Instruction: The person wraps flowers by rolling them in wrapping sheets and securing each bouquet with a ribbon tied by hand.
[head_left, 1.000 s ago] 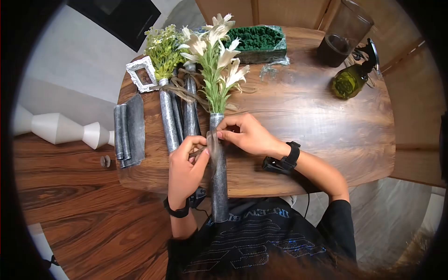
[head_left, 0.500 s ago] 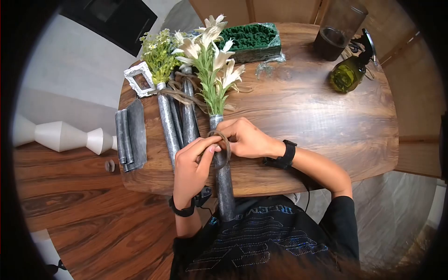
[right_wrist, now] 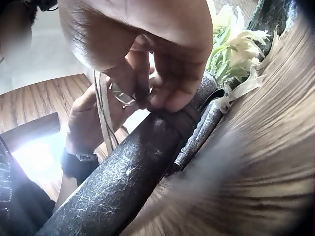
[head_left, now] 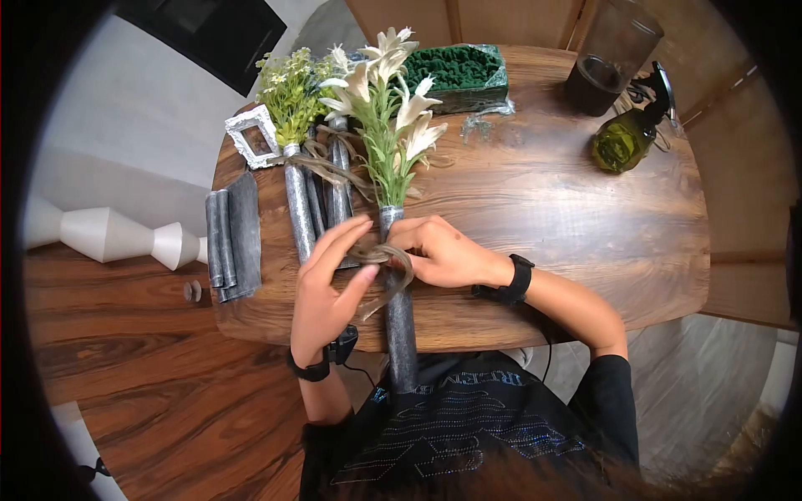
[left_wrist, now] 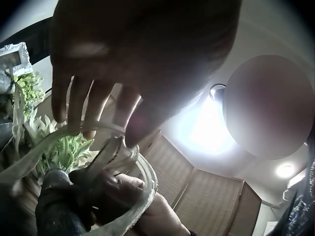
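Note:
White lilies point(head_left: 388, 108) rise from a dark grey wrapped tube point(head_left: 401, 334) that runs down to the person's shirt. The right hand point(head_left: 447, 250) pinches a brown ribbon point(head_left: 401, 265) against the tube's upper part; in the right wrist view the right hand point(right_wrist: 147, 54) has its fingertips together on the tube point(right_wrist: 113, 182). To the left of the tube, the left hand point(head_left: 324, 292) has its fingers extended and spread from the thumb, beside the ribbon. A loop of ribbon point(left_wrist: 147, 182) hangs below the left hand point(left_wrist: 128, 64) in the left wrist view.
Left on the table point(head_left: 535, 225) lie more wrapped tubes point(head_left: 299, 209), small white flowers point(head_left: 292, 92), a white frame point(head_left: 253, 136) and rolled grey sheets point(head_left: 221, 238). Farther back are a green foam box point(head_left: 459, 79), a dark vase point(head_left: 600, 79) and a green bottle point(head_left: 620, 144).
The left hand has moved left, away from the right hand, and its fingers have straightened off the ribbon. The ribbon loop has dropped lower, while the right hand stays at the tube.

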Demonstrator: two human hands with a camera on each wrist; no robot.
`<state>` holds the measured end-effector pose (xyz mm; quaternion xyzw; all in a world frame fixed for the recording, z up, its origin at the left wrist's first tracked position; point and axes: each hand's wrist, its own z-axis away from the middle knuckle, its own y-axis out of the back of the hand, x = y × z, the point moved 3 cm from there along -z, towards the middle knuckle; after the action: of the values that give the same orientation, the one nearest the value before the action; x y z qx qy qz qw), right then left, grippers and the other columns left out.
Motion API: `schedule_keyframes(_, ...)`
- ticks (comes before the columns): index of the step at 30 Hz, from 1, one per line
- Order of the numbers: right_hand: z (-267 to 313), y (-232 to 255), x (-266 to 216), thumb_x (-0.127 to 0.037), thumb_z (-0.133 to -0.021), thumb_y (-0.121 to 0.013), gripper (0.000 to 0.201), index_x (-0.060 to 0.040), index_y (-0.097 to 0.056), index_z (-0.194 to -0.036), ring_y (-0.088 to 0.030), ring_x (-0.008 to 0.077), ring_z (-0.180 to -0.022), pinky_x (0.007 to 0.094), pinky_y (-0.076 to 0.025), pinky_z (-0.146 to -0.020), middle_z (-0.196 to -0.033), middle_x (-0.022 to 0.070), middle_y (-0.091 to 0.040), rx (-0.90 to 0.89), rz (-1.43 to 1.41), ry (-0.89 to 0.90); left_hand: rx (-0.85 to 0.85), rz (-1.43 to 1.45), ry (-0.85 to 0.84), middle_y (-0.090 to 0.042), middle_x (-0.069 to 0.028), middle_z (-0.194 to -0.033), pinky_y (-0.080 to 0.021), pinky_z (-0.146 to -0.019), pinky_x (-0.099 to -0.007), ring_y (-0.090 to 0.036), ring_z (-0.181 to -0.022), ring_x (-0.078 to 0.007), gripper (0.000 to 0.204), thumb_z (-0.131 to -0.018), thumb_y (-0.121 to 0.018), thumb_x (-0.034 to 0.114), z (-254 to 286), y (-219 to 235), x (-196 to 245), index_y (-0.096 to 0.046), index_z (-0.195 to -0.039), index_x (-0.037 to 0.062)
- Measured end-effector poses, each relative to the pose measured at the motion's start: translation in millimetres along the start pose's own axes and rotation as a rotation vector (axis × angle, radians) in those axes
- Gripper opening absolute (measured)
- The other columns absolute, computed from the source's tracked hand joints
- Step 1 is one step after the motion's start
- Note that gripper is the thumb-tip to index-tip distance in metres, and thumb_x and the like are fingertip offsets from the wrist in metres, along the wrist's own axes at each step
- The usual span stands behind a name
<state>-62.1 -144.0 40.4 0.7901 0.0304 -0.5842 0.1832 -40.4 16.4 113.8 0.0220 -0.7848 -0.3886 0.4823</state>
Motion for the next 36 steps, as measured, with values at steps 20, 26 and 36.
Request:
schedule_keyframes(20, 0, -2, 5, -0.011, -0.083, -0.060, 0.017, 0.0044, -0.066, -0.088, -0.058, 0.0271, -0.063, 0.0357, -0.046, -0.063, -0.072, 0.0182, -0.061, 0.181, -0.027, -0.156, 1.154, -0.320, 0.218, -0.065, -0.0099, -0.089, -0.048, -0.076, -0.0265, -0.060, -0.081, -0.0147, 0.023, -0.090, -0.058, 0.004, 78, 124, -70, -0.060, -0.111, -0.0053)
schedule_keyframes(26, 0, -9, 14, -0.009, -0.083, -0.059, 0.016, 0.0034, -0.067, -0.090, -0.057, 0.0221, -0.061, 0.0315, -0.045, -0.059, -0.074, 0.0153, -0.062, 0.168, -0.002, -0.162, 0.106, -0.059, 0.179, -0.063, -0.0172, -0.106, -0.046, -0.087, -0.0343, -0.061, -0.099, -0.0301, 0.021, -0.087, -0.060, 0.008, 33, 9, -36, -0.063, -0.106, -0.0008)
schedule_keyframes(36, 12, -8, 5, -0.008, -0.089, -0.057, 0.016, 0.0041, -0.068, -0.091, -0.058, 0.0158, -0.073, 0.0268, -0.046, -0.065, -0.090, 0.0109, -0.064, 0.240, -0.052, -0.186, 0.004, 0.301, 0.393, -0.043, 0.0040, -0.062, -0.030, -0.049, -0.0217, -0.036, -0.058, -0.0016, 0.024, -0.094, -0.057, 0.012, 26, -24, -68, -0.055, -0.074, -0.0007)
